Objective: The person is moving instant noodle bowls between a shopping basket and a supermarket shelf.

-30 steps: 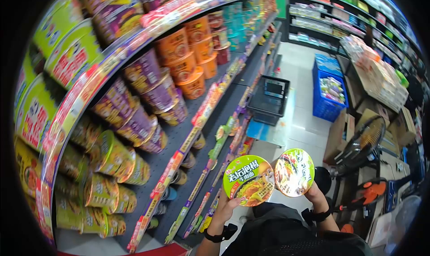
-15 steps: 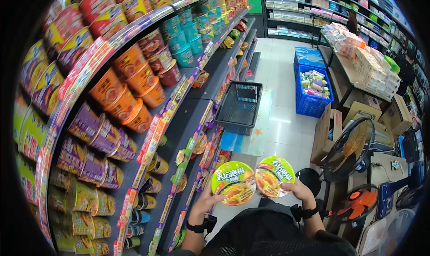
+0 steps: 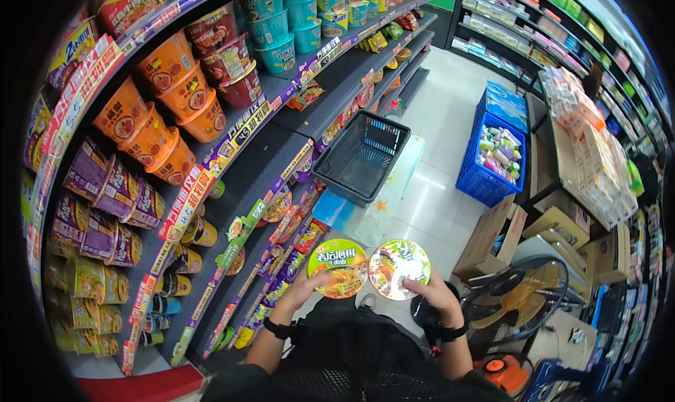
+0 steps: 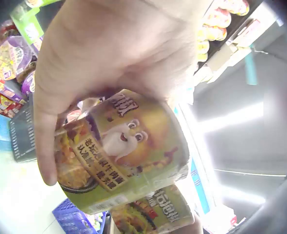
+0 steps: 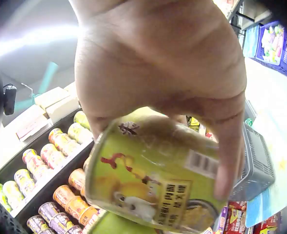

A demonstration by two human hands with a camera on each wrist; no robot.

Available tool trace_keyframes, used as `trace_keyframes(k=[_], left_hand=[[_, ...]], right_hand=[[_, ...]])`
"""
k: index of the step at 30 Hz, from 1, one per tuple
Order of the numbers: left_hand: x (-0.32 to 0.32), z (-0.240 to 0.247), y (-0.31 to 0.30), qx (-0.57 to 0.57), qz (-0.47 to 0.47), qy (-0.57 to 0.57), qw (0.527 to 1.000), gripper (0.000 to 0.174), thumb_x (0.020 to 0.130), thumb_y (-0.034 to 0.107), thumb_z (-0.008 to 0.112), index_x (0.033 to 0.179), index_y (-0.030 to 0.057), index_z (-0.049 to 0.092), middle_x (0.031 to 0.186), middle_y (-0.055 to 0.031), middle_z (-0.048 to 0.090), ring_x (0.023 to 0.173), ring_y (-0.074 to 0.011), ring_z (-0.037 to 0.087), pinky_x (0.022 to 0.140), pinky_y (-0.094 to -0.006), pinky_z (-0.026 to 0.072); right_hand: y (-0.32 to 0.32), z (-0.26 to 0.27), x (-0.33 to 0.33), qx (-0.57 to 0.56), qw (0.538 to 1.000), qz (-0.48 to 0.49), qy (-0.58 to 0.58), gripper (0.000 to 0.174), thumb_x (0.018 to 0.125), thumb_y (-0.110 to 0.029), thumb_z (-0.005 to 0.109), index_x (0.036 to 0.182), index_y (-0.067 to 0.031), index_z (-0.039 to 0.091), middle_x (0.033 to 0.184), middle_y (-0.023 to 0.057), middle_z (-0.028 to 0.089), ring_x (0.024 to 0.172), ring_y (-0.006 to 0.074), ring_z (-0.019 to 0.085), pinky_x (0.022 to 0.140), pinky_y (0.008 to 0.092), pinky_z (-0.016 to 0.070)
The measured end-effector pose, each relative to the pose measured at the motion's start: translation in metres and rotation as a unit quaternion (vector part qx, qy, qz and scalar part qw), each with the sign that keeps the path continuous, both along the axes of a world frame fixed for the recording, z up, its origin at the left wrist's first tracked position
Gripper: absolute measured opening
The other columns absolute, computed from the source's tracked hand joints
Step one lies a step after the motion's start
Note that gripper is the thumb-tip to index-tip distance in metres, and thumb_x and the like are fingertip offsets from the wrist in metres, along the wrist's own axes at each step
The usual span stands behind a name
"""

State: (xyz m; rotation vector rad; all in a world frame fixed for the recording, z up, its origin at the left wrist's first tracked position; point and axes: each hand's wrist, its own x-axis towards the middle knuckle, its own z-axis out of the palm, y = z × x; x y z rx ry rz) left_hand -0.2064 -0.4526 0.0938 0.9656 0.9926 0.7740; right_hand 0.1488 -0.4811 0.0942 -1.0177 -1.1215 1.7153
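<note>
My left hand [image 3: 301, 291] grips a green cup of instant noodles [image 3: 337, 267], its thumb over the lid edge. In the left wrist view the fingers wrap the printed side of this cup [image 4: 133, 146]. My right hand [image 3: 437, 294] holds a second, matching noodle cup [image 3: 398, 268], thumb on its lid, where glare washes out part of the print. The right wrist view shows that cup's side [image 5: 153, 170] between thumb and fingers. Both cups stand side by side before my body, lids tilted up toward the head camera.
Shelves on the left carry stacked orange cups [image 3: 169, 163], purple cups [image 3: 116, 184] and teal cups [image 3: 274, 54]. A black shopping basket [image 3: 358, 159] stands on a low patterned surface ahead. Right of the aisle are a blue crate [image 3: 478, 180], cardboard boxes [image 3: 485, 240] and a fan [image 3: 520, 296].
The head view has shifted, bringing the basket and shelves closer. Both hands still hold their cups; the lids first moved together and overlapped slightly, and now stand a little apart.
</note>
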Motion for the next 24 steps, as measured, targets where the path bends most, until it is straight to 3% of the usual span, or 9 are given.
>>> trace_keyframes(k=[2, 3, 7, 11, 15, 18, 21, 22, 24], left_hand=[[0.015, 0.011, 0.015, -0.046, 0.017, 0.047, 0.998, 0.069, 0.090, 0.021, 0.071, 0.150, 0.0012, 0.042, 0.135, -0.0118, 0.062, 0.123, -0.0200, 0.061, 0.103, -0.0343, 0.0500], [0.019, 0.008, 0.026, -0.060, 0.016, 0.080, 0.995, 0.069, 0.090, 0.022, 0.072, 0.150, 0.0035, 0.043, 0.132, -0.0113, 0.064, 0.114, -0.0202, 0.066, 0.090, -0.0359, 0.0574], [0.029, -0.052, 0.075, -0.112, 0.038, 0.168, 0.979, 0.084, 0.079, 0.028, 0.087, 0.151, 0.0121, 0.047, 0.119, -0.0099, 0.070, 0.097, -0.0205, 0.071, 0.069, -0.0375, 0.0611], [0.040, -0.099, 0.142, -0.115, 0.083, 0.200, 0.969, 0.087, 0.077, 0.030, 0.088, 0.153, 0.0146, 0.047, 0.114, -0.0095, 0.071, 0.093, -0.0189, 0.071, 0.066, -0.0347, 0.0589], [0.077, -0.119, 0.248, -0.050, 0.166, 0.176, 0.969, 0.062, 0.088, 0.035, 0.079, 0.139, 0.0079, 0.056, 0.108, -0.0069, 0.072, 0.085, -0.0140, 0.070, 0.063, -0.0267, 0.0561], [0.103, -0.169, 0.339, -0.058, 0.197, 0.155, 0.966, 0.063, 0.087, 0.040, 0.078, 0.137, 0.0084, 0.058, 0.106, -0.0064, 0.072, 0.083, -0.0141, 0.071, 0.060, -0.0267, 0.0561], [0.126, -0.212, 0.436, -0.073, 0.241, 0.132, 0.959, 0.079, 0.084, 0.053, 0.077, 0.143, 0.0079, 0.049, 0.122, -0.0142, 0.067, 0.101, -0.0244, 0.071, 0.059, -0.0354, 0.0609], [0.138, -0.220, 0.460, -0.096, 0.259, 0.130, 0.952, 0.082, 0.083, 0.052, 0.078, 0.145, 0.0086, 0.046, 0.128, -0.0173, 0.063, 0.112, -0.0300, 0.067, 0.065, -0.0434, 0.0635], [0.143, -0.258, 0.510, -0.161, 0.229, 0.102, 0.955, 0.080, 0.084, 0.051, 0.078, 0.144, 0.0091, 0.046, 0.129, -0.0172, 0.063, 0.115, -0.0308, 0.067, 0.071, -0.0483, 0.0631]], right_hand=[[0.014, -0.010, 0.003, -0.005, 0.999, -0.023, -0.026, 0.079, 0.089, -0.017, 0.082, 0.152, -0.0006, 0.037, 0.135, 0.0096, 0.058, 0.120, 0.0166, 0.058, 0.100, 0.0336, 0.0518], [0.023, -0.022, 0.008, 0.024, 0.998, -0.029, -0.059, 0.081, 0.088, -0.016, 0.083, 0.153, -0.0009, 0.036, 0.135, 0.0098, 0.059, 0.121, 0.0169, 0.058, 0.100, 0.0343, 0.0518], [0.052, -0.044, 0.027, -0.027, 0.994, -0.075, -0.077, 0.082, 0.085, -0.011, 0.085, 0.151, -0.0009, 0.038, 0.133, 0.0097, 0.060, 0.120, 0.0172, 0.058, 0.101, 0.0345, 0.0507], [0.079, -0.073, 0.063, -0.052, 0.989, -0.121, -0.062, 0.079, 0.085, -0.009, 0.084, 0.149, -0.0013, 0.040, 0.129, 0.0090, 0.062, 0.117, 0.0165, 0.060, 0.100, 0.0332, 0.0510], [0.126, -0.085, 0.102, -0.110, 0.977, -0.170, -0.073, 0.073, 0.087, -0.008, 0.082, 0.147, -0.0007, 0.041, 0.129, 0.0089, 0.062, 0.115, 0.0164, 0.061, 0.098, 0.0325, 0.0521], [0.159, -0.100, 0.132, -0.142, 0.962, -0.202, -0.119, 0.076, 0.087, -0.005, 0.081, 0.149, 0.0002, 0.038, 0.131, 0.0107, 0.060, 0.117, 0.0176, 0.061, 0.100, 0.0342, 0.0524], [0.198, -0.094, 0.152, -0.173, 0.955, -0.202, -0.133, 0.076, 0.086, -0.003, 0.080, 0.150, -0.0003, 0.037, 0.131, 0.0104, 0.059, 0.117, 0.0177, 0.060, 0.100, 0.0347, 0.0525], [0.212, -0.085, 0.158, -0.196, 0.951, -0.195, -0.134, 0.076, 0.086, -0.002, 0.080, 0.150, -0.0010, 0.037, 0.131, 0.0103, 0.059, 0.116, 0.0178, 0.060, 0.100, 0.0347, 0.0526], [0.238, -0.076, 0.165, -0.227, 0.946, -0.191, -0.128, 0.075, 0.086, -0.001, 0.079, 0.150, -0.0029, 0.038, 0.131, 0.0103, 0.060, 0.115, 0.0180, 0.061, 0.099, 0.0341, 0.0529]])
